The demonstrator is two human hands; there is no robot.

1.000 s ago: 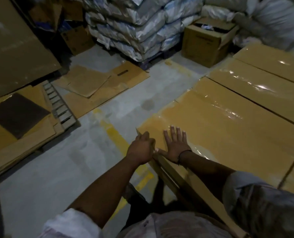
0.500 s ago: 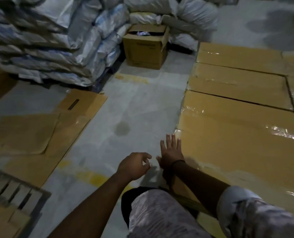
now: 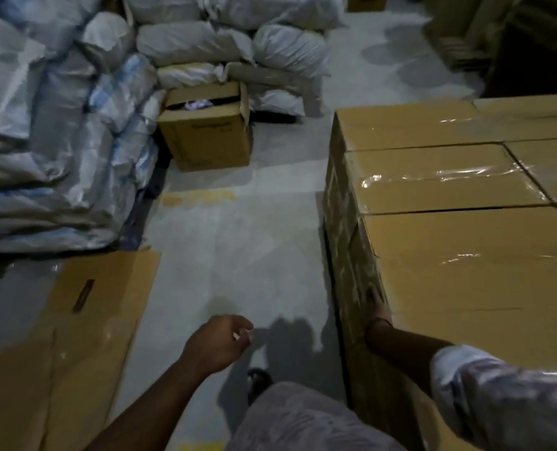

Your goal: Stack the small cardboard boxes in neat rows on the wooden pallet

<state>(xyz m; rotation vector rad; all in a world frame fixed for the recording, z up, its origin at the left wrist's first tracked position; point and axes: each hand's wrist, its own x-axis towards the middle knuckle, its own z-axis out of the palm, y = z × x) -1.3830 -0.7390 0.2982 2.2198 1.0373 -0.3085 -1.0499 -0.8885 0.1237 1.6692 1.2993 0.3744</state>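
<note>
**Boxes in rows, one hand laid on the stack's side**

The cardboard boxes (image 3: 459, 255) are seen at the right of the scene, packed edge to edge in rows. Their tops are level and covered with glossy tape or film that catches the light. The wooden pallet beneath them is not in view.

The right hand (image 3: 379, 309) is laid against the left side face of the nearest box, just below its top edge. Its fingers appear flat on the cardboard rather than curled round anything, though much of the hand is hidden by the box corner. The left hand (image 3: 218, 340) is held over the bare floor (image 3: 238, 239), apart from the stack, with fingers loosely curled and nothing seen in them.

The boxes are judged to be stiff-walled and sealed, with some weight. The glossy tops are likely to be slippery, so hold is better taken on the plain cardboard sides or under the bottom edges, with two palms opposed. Corners could be crushed if pressed hard.

An open box (image 3: 205, 131) stands at the far left beside piled sacks (image 3: 59, 141), and flattened cardboard (image 3: 85, 320) lies at the near left.
</note>
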